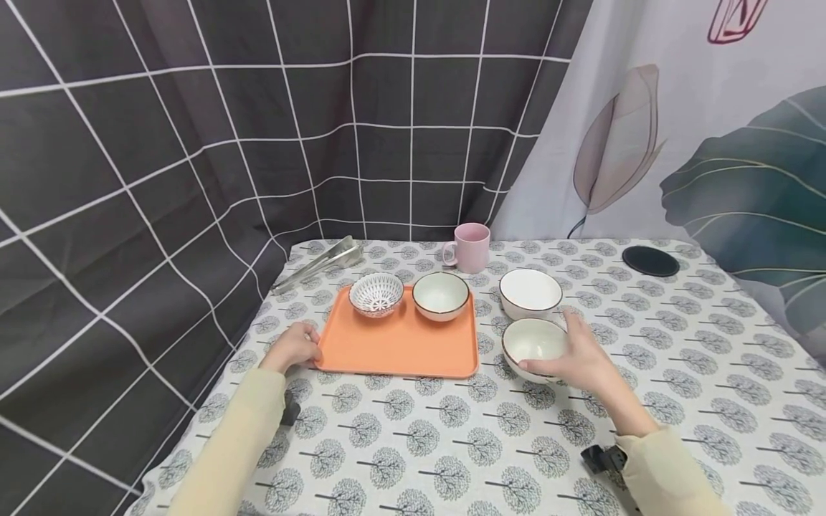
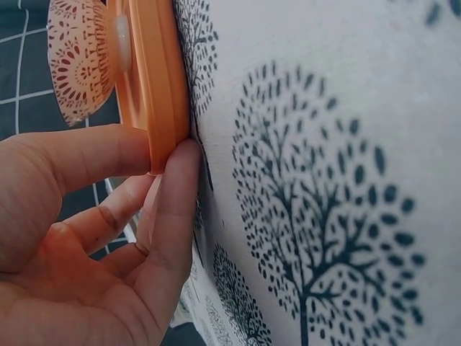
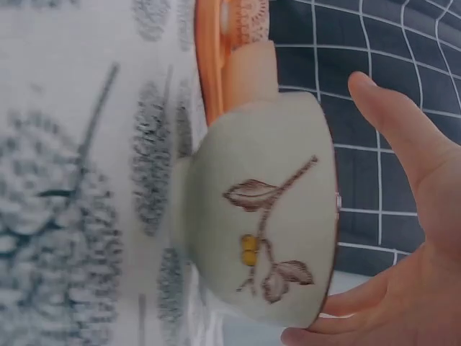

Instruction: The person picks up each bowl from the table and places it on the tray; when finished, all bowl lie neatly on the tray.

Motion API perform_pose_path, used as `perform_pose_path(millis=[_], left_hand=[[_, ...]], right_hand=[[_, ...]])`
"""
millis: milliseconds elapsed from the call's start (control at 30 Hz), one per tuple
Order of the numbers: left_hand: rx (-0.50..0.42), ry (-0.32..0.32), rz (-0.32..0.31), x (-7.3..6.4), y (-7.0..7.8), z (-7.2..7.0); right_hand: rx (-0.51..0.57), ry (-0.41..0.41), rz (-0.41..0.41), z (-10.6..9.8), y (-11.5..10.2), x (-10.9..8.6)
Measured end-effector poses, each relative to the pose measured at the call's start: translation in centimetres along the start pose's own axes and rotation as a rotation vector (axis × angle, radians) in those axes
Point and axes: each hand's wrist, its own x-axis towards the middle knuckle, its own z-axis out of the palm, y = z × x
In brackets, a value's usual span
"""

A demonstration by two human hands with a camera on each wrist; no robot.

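My left hand [image 1: 295, 347] pinches the left edge of an orange tray [image 1: 387, 351] near its front corner; in the left wrist view the thumb and a finger [image 2: 180, 202] meet at the rim. On the tray's back half stand a small patterned bowl [image 1: 376, 295] and a pale green bowl [image 1: 442, 297]. Right of the tray, my right hand [image 1: 584, 358] spreads over another pale green bowl [image 1: 534, 342]. From the right wrist this bowl [image 3: 259, 209] shows a painted branch, with the thumb [image 3: 389, 108] held apart from its rim and the fingertips beside the rim. A white bowl [image 1: 530, 292] stands just behind it.
A pink mug [image 1: 471, 248] stands behind the tray, and metal tongs [image 1: 319, 265] lie at the back left. Farther right lies a black round disc [image 1: 650, 261]. A tree-print cloth [image 1: 419, 437] covers the table, with a dark checked curtain [image 1: 381, 158] behind.
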Motion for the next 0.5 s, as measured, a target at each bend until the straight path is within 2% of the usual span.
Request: perform_pose_path(millis=[200,500], left_hand=[[0.010,0.001,-0.004,0.1,0.2,0.1],[0.007,0.007,0.003,-0.2,0.1,0.1]], right_hand=[[0.019,-0.040,0.030,0.7,0.9,-0.3],[0.091,0.013,-0.051,1.6,1.2,-0.3]])
